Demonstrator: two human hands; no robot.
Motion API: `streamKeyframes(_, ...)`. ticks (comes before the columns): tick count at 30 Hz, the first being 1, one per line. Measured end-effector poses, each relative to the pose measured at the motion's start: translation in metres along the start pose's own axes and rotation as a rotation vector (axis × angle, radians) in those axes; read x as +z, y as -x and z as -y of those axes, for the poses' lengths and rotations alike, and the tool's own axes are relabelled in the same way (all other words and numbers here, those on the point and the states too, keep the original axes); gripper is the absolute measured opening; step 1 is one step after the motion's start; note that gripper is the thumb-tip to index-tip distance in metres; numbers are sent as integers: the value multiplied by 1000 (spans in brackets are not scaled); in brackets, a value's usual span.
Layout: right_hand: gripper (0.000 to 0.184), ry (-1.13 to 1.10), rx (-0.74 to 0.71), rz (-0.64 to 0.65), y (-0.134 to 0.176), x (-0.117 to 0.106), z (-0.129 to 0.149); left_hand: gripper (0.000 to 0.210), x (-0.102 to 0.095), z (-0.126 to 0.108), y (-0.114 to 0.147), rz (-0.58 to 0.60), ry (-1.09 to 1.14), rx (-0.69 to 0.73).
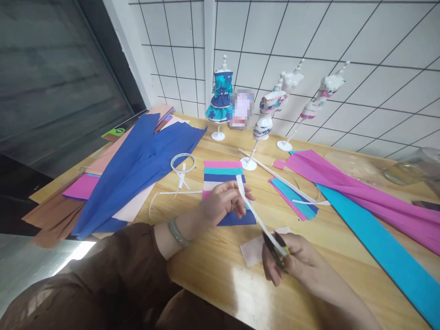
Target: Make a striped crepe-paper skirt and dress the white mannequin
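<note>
Pinching white strip (258,218) in left hand (224,200), above striped sheet (222,171); gripping dark scissors (272,253) in right hand (296,255), at strip's lower end.

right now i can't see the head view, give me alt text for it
A person's left hand and right hand hold a narrow white strip between them, the right also gripping a dark scissors-like tool, above a wooden table. A multicoloured striped sheet lies beneath the left hand; miniature dress forms stand behind.
</note>
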State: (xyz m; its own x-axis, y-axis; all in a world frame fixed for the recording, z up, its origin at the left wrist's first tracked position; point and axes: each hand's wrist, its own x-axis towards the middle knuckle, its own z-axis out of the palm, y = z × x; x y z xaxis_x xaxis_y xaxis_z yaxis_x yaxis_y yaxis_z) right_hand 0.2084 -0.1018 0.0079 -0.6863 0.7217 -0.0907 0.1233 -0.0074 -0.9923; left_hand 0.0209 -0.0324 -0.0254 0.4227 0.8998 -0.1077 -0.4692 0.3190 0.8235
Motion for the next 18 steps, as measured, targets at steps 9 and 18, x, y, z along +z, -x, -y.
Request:
streamKeyframes(9,47,-160,-108,-285,15,-14,-7,19,-1,-2,1,38,-6,9)
streamKeyframes(18,14,396,-244,-835,0,6,0,25,15,3,12,109,-233,-73)
